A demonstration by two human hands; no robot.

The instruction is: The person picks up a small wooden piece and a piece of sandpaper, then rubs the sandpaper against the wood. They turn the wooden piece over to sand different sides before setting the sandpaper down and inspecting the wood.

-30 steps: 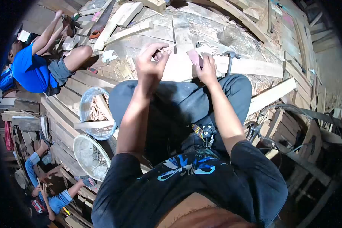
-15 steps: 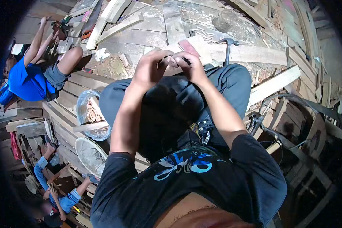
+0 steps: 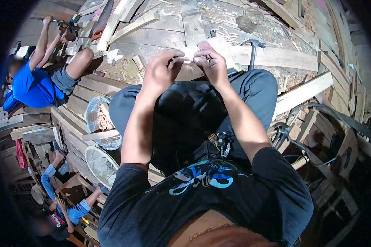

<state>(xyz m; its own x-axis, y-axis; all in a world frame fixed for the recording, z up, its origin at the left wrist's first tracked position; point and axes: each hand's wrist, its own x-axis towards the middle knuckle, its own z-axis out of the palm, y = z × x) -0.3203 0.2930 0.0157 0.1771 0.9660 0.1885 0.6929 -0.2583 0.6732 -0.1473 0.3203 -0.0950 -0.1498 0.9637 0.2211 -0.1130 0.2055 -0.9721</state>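
Note:
My left hand [image 3: 164,69] and my right hand [image 3: 212,65] are close together in front of my lap, fingers closed in a pinch. A small pale piece [image 3: 188,60], perhaps a sliver of wood, spans the narrow gap between the fingertips; its kind is hard to make out. Just beyond my right hand lies a pale flat sheet [image 3: 221,45] with a reddish-pink patch [image 3: 203,45]. To the right a claw hammer [image 3: 253,52] rests head-up across a long board [image 3: 282,58], its handle pointing toward my knee.
A clear bucket of wood scraps [image 3: 104,136] with a stick across its rim stands left of my leg, a whitish basin [image 3: 99,164] behind it. Beyond are a jar [image 3: 250,20] and small sticks [image 3: 226,33]. Two people sit at left, one in a blue shirt [image 3: 37,86].
My fingertips have drawn slightly apart, with the pale piece now showing between them. The view has shifted a little. The person in blue still has a raised arm.

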